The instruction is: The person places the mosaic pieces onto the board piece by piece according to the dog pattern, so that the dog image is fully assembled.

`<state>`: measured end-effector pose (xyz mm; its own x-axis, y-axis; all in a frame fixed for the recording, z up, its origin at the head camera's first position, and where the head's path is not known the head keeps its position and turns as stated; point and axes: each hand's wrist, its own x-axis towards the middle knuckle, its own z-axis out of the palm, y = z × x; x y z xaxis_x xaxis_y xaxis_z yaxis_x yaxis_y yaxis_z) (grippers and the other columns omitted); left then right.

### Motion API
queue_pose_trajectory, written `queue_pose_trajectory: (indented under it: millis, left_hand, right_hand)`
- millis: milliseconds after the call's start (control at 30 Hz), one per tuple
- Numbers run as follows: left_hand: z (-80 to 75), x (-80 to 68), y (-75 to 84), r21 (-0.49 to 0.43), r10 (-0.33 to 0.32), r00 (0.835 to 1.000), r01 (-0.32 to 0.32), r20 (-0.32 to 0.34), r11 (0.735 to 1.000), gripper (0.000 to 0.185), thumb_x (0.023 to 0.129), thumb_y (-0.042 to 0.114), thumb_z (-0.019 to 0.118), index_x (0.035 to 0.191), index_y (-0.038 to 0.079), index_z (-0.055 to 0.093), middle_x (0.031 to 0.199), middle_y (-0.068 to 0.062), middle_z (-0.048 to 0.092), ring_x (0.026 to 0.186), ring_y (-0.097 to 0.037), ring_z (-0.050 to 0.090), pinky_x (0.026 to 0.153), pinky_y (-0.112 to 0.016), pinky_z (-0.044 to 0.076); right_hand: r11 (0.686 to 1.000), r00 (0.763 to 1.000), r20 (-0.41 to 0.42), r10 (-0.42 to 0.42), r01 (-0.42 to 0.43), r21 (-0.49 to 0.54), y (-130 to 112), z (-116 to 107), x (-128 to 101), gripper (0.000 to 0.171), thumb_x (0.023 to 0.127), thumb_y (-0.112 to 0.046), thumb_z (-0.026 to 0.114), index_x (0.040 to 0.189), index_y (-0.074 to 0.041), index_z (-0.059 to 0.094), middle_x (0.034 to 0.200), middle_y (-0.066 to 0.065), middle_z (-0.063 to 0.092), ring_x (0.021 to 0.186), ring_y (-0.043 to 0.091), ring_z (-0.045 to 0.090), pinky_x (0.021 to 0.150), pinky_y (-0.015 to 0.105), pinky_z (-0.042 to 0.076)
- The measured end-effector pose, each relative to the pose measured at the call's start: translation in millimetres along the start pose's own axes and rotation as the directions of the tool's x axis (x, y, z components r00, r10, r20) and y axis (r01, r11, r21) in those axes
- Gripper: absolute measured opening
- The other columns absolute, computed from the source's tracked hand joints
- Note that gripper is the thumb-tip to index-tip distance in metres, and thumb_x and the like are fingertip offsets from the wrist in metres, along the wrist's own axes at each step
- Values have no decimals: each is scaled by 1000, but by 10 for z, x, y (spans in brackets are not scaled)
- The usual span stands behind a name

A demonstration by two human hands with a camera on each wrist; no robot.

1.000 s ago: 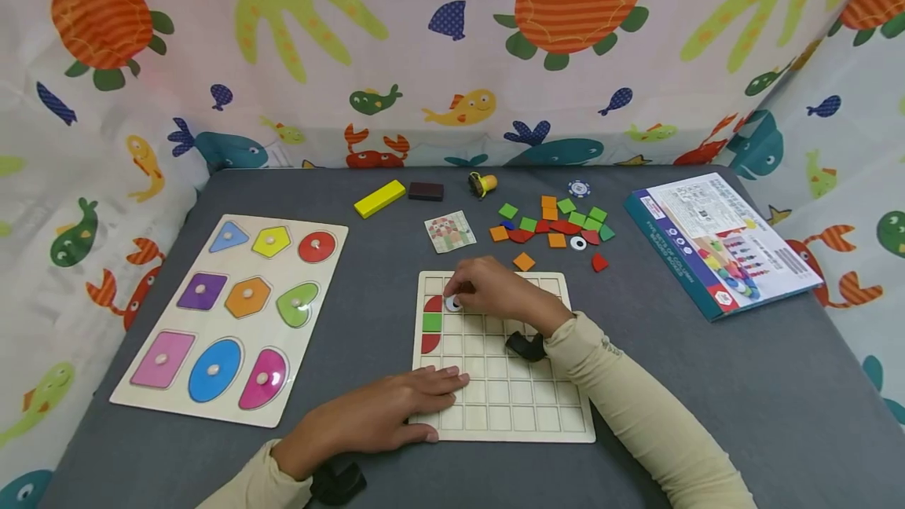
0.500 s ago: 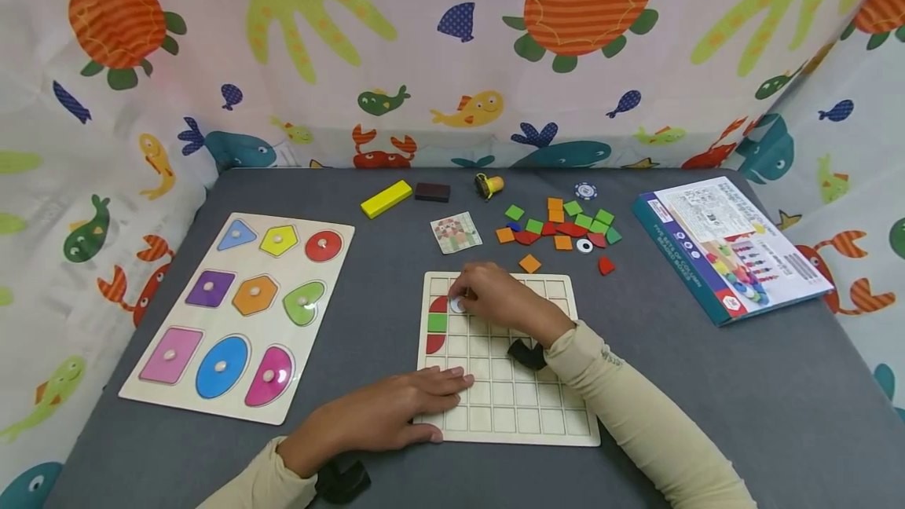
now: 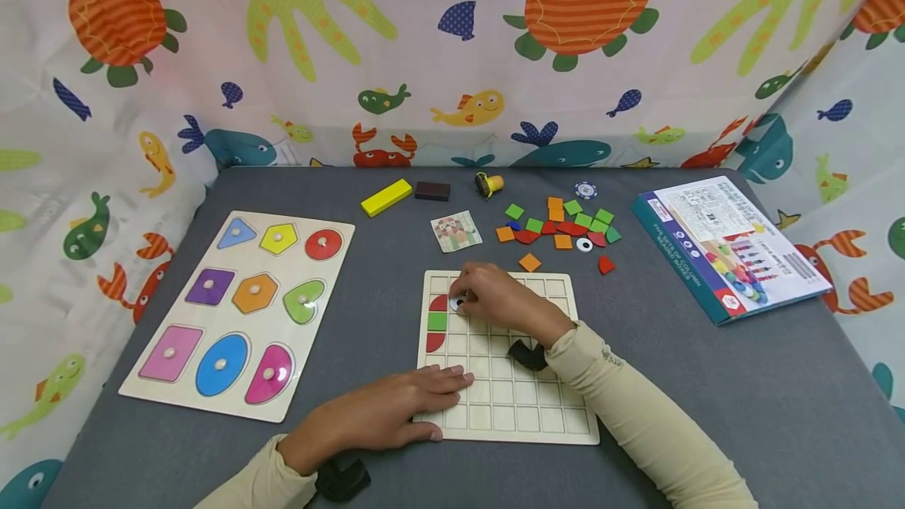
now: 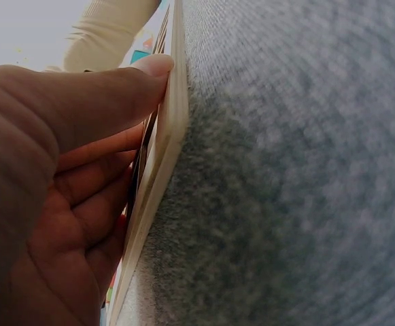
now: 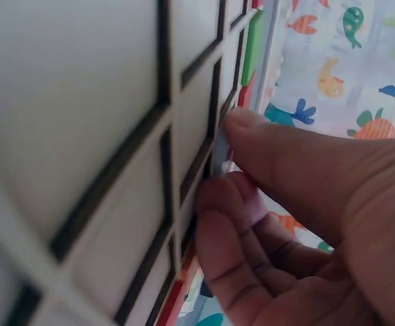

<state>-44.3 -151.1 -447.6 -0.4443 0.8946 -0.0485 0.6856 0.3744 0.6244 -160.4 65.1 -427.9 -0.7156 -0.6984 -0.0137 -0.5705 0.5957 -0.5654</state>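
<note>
Grey cloth point(image 3: 749, 383) beneath, our right hand point(image 3: 498, 297) pinches a white piece point(image 3: 455, 305), gridded board point(image 3: 516, 419) under its fingertips, left hand point(image 3: 399, 407) straight-fingered, and a slip could skew that piece!

A white round piece point(image 3: 457, 303) was pinched by the right hand point(image 3: 505, 301) near the far left corner of the grid board point(image 3: 526, 419), whose near left edge was partly covered by the left hand point(image 3: 396, 408). Coloured tiles point(image 3: 569, 228) were strewn beyond the grid board; a shape puzzle point(image 3: 240, 324) was set to its left, a box point(image 3: 735, 246) to its right.
</note>
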Motion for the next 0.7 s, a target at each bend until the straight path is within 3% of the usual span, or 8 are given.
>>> queue_pose_trajectory:
  millis: [267, 467, 700]
  left_hand:
    - [-5, 10, -11, 2, -3, 1000, 3, 9, 1000, 58, 94, 22, 67, 145, 7, 45, 153, 0, 36, 141, -17, 30, 110, -35, 31]
    - [8, 1, -23, 6, 10, 1000, -10, -1, 1000, 58, 94, 24, 67, 145, 7, 45, 153, 0, 37, 141, -16, 30, 109, -35, 33]
    - [18, 2, -20, 4, -9, 1000, 9, 4, 1000, 58, 94, 25, 67, 145, 8, 45, 153, 2, 36, 141, -15, 29, 109, -35, 33]
  right_hand:
    - [999, 1000, -6, 10, -10, -34, -5, -1, 9, 18, 84, -4, 74, 102, -5, 75, 95, 4, 64, 86, 16, 58, 75, 28, 49]
    - [999, 999, -8, 32, -31, 24, 34, -73, -42, 21, 87, -8, 73, 107, -6, 75, 93, 2, 65, 80, 12, 57, 69, 27, 48]
    - [997, 993, -92, 68, -63, 49, 218, -205, -156, 16, 89, -7, 71, 104, -5, 75, 93, 1, 66, 79, 13, 57, 70, 29, 49]
